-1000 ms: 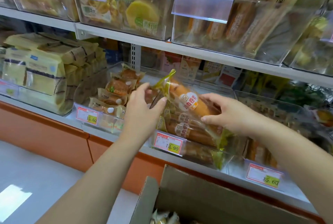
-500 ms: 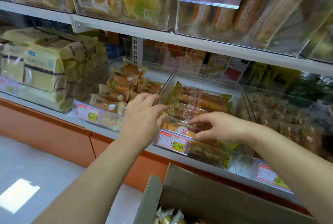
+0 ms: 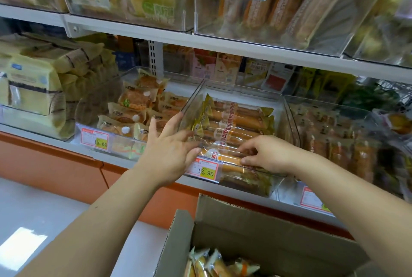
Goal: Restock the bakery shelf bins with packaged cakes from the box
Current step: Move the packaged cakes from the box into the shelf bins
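A clear plastic bin (image 3: 281,107) on the middle shelf, tagged 13.90, holds several long packaged cake rolls (image 3: 236,118) in yellow-ended clear wrap. My right hand (image 3: 269,154) reaches over the bin's front rim, its fingers and thumb curled on the frontmost cake pack (image 3: 225,156) lying in the bin. My left hand (image 3: 169,151) is spread with straight fingers, and its fingertips touch the left end of that pack by the bin's left wall. The open cardboard box (image 3: 245,230) sits below, with more wrapped cakes (image 3: 211,263) inside.
A bin of small round cakes (image 3: 133,107) tagged 15.60 stands left of the roll bin, and another clear bin (image 3: 334,134) stands to the right. Yellow bread bags (image 3: 33,89) fill the far left. The upper shelf (image 3: 223,42) overhangs the bins.
The cake pack that both hands held tilted above the bin has been lowered flat into its front. Both hands moved down with it, and my left fingers have spread out.
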Tool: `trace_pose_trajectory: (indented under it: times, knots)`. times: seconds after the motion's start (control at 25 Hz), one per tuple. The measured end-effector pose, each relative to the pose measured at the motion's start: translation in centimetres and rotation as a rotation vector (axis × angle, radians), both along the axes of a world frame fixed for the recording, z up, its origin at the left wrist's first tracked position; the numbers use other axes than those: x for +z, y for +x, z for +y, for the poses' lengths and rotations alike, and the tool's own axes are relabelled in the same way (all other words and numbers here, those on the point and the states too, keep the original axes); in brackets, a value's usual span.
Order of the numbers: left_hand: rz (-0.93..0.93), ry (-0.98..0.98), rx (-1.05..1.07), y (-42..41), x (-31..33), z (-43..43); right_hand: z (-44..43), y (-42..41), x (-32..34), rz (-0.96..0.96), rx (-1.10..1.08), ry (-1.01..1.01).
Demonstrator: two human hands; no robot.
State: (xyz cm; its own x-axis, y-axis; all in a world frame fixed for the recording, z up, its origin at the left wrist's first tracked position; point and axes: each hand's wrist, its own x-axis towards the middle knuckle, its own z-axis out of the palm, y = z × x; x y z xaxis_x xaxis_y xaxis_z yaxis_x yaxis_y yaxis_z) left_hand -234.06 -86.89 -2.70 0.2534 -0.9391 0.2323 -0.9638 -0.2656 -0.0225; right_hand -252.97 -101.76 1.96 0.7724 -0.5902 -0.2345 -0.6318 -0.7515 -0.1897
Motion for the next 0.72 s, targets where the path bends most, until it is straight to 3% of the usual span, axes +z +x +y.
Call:
trace_pose_trajectory:
  times: [0.12,0.2,0.28,0.32,0.4,0.52,0.6,0.72]
  knots:
    - [0.027,-0.066,0.008,-0.7,0.0,0.8,1.2,-1.0,0.2,-0.075,-0.007,-0.079]
    - [-0.038,-0.183,-0.048,-2.1,0.4,1.6,3.5,-3.2,0.8,-0.351,-0.025,-0.185]
    - [-0.024,-0.318,-0.201,-3.8,0.9,2.6,6.4,-6.6,1.0,-0.586,-0.087,-0.061]
    - [0.06,-0.341,-0.287,-5.0,0.9,3.2,7.5,-8.6,0.7,-0.572,-0.114,0.081]
    - [0.244,-0.206,-0.373,-7.7,1.0,4.0,8.0,-11.6,-1.6,-0.271,-0.096,0.287]
    - [0.327,0.248,-0.411,-11.3,-3.7,3.3,6.1,-14.3,-9.9,0.195,-0.111,0.382]
    - [0.36,0.538,-0.378,-12.7,-8.5,2.6,4.5,-16.1,-16.4,0.369,-0.232,0.377]
    - [0.417,0.683,-0.255,-13.3,-14.7,2.0,3.6,-20.1,-23.1,0.459,-0.478,0.436]
